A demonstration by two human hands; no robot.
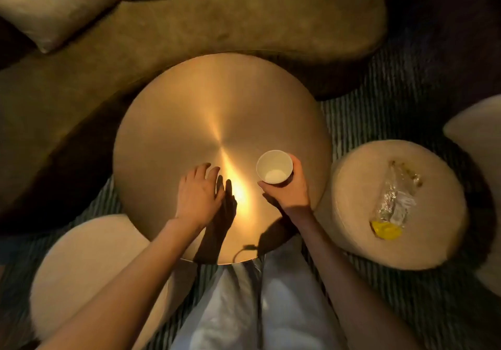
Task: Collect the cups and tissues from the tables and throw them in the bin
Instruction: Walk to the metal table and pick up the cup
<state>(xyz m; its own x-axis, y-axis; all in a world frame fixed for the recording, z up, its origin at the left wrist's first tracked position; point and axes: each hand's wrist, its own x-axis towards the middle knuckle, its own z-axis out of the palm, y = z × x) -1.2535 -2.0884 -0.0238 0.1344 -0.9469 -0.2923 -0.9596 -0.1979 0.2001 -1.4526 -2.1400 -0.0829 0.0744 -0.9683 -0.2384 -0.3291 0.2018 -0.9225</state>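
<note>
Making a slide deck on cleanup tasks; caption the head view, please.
Right hand grips a paper cup over the round brass table; left hand hovers open.

Desk (189,122): round, brushed gold, radial sheen, bright amber glare streak near centre. Cup (274,167): white inside, dark outer wall. Stool (352,187): cream. Wrapper (393,200) on stool: clear, yellow end. Carpet (360,122): dark green, pale stripes. Sofa (217,24): olive. Cushions (48,5): pale beige. Trousers (284,309): light blue-white.
</note>
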